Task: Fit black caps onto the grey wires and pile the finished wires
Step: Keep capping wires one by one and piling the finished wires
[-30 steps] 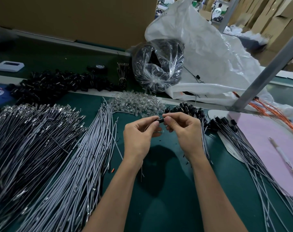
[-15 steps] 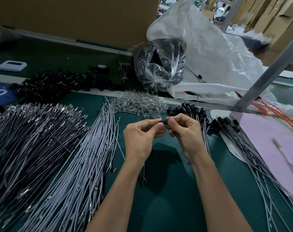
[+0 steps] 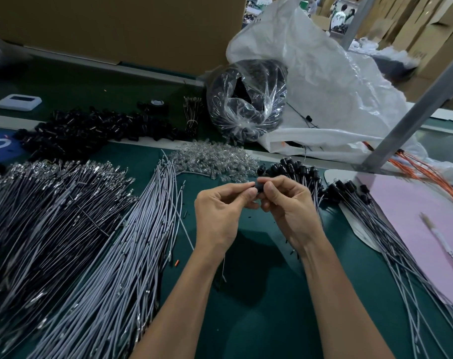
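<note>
Over the middle of the green mat, my left hand (image 3: 224, 211) and my right hand (image 3: 289, 206) meet fingertip to fingertip. Both pinch a small black cap (image 3: 259, 186) between them. A thin grey wire (image 3: 223, 265) hangs down from under my left wrist. Uncapped grey wires (image 3: 111, 268) lie in a big fan to the left. Capped wires (image 3: 391, 234) are piled to the right, their black ends toward the back. Loose black caps (image 3: 90, 128) are heaped at the back left.
A heap of clear bulbs (image 3: 215, 159) lies behind my hands. Dark wires (image 3: 39, 211) cover the far left. A clear bag of black parts (image 3: 246, 99) and a white sack (image 3: 323, 81) stand at the back. A pink sheet (image 3: 414, 229) with a pen (image 3: 440, 239) lies right.
My two hands have closed together around the cap, and the fingertips have turned a little. The view has shifted slightly upward.
</note>
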Demonstrator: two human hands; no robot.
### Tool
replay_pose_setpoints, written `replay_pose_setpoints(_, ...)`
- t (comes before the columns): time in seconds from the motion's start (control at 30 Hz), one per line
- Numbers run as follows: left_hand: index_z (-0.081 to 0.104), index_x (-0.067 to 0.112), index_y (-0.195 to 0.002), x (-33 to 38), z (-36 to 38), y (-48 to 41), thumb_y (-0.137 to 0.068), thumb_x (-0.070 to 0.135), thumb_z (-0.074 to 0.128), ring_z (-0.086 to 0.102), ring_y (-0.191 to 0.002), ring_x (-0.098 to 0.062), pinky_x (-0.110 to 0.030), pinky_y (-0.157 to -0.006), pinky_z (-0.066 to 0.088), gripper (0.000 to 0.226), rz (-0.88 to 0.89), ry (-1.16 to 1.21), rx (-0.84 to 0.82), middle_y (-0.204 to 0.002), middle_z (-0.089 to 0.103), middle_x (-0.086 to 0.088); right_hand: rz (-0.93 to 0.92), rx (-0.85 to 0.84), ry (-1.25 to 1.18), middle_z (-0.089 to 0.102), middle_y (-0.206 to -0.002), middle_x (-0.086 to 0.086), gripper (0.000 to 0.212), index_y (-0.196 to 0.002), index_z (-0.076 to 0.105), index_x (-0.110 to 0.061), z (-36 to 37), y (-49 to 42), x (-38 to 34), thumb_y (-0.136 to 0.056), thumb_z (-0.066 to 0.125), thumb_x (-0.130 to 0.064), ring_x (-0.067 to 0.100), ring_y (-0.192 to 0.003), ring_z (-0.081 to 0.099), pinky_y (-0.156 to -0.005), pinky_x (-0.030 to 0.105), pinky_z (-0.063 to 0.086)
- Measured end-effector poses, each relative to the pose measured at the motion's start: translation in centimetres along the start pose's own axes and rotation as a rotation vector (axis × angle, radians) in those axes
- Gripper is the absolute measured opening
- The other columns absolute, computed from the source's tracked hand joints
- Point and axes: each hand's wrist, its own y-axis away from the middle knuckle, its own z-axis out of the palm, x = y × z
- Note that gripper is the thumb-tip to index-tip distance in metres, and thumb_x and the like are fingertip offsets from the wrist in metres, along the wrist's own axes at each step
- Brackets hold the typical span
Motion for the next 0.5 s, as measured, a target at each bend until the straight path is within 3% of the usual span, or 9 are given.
replay_pose_setpoints(0.1, 0.076, 0.007, -0.092, 0.5, 0.6, 0.2, -0.082, 0.002, 0.073, 0.074, -0.072, -0.015, -0.015, -0.067, 0.053, 0.012, -0.041, 0.148, -0.066, -0.079, 0.076, -0.008, -0.044, -0.049, -0.079, 0.066, -0.078, 0.008, 0.019, -0.088, 0.072, -0.007, 0.7, 0.0, -0.3, -0.085, 0.06, -0.022, 0.018, -0.069, 0.06, -0.068, 0.029, 0.052)
replay_pose_setpoints(0.2, 0.071, 0.012, -0.111, 0.8, 0.8, 0.6, -0.078, 0.031, 0.072, 0.074, -0.083, -0.015, -0.015, -0.075, 0.052, 0.038, -0.103, 0.177, -0.188, -0.086, 0.077, -0.008, -0.047, -0.024, -0.085, 0.065, -0.074, 0.005, 0.025, -0.084, 0.065, -0.004, 0.4, 0.2, -1.8, -0.09, 0.05, -0.024, 0.015, -0.065, 0.062, -0.059, 0.026, 0.053)
replay_pose_setpoints(0.3, 0.065, 0.018, -0.118, 0.8, 0.7, 0.6, -0.081, 0.05, 0.06, 0.073, -0.084, -0.011, -0.014, -0.07, 0.05, 0.049, -0.121, 0.073, -0.152, -0.087, 0.077, -0.002, -0.011, 0.118, 0.007, 0.068, -0.073, 0.003, 0.028, -0.081, 0.068, -0.013, -2.0, 0.3, -4.4, -0.089, 0.05, -0.033, 0.012, -0.065, 0.063, -0.06, 0.022, 0.055)
replay_pose_setpoints(0.4, 0.07, 0.02, -0.106, 0.7, 0.7, 0.6, -0.083, 0.051, 0.056, 0.071, -0.077, -0.01, -0.013, -0.065, 0.048, 0.041, -0.131, 0.059, -0.098, -0.085, 0.077, -0.001, -0.027, 0.206, 0.461, 0.067, -0.067, 0.0, 0.027, -0.084, 0.068, -0.015, -4.3, -1.4, -6.9, -0.092, 0.055, -0.037, 0.01, -0.057, 0.058, -0.052, 0.019, 0.048)
replay_pose_setpoints(0.5, 0.072, 0.02, -0.098, 0.5, 1.1, 0.8, -0.084, 0.052, 0.054, 0.07, -0.075, -0.009, -0.013, -0.064, 0.047, 0.039, -0.125, 0.005, -0.131, -0.082, 0.077, -0.001, -0.066, 0.299, 1.119, 0.064, -0.071, 0.001, 0.029, -0.096, 0.069, -0.008, -5.1, -4.4, -7.0, -0.098, 0.056, -0.033, 0.015, -0.063, 0.058, -0.059, 0.018, 0.045)
